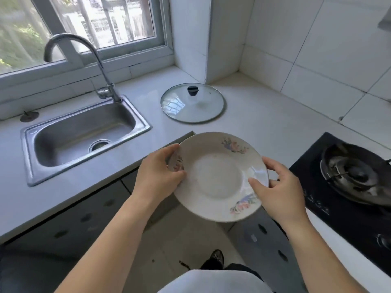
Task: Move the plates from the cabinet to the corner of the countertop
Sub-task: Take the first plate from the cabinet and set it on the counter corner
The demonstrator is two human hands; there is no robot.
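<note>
I hold a white plate point(215, 176) with pink and blue flower prints on its rim, in the air in front of the inner corner of the countertop point(264, 123). My left hand point(158, 172) grips its left rim, thumb on top. My right hand point(281, 187) grips its right rim, thumb resting on the plate's inner face. The plate tilts slightly toward me. The cabinet fronts point(84, 218) below the counter are grey and look closed; no other plates are in view.
A glass pot lid point(179, 106) with a black knob lies on the countertop near the corner. A steel sink point(84, 134) with a tall tap point(99, 66) is at left under the window. A black gas hob point(355, 182) sits at right. Tiled walls close the corner.
</note>
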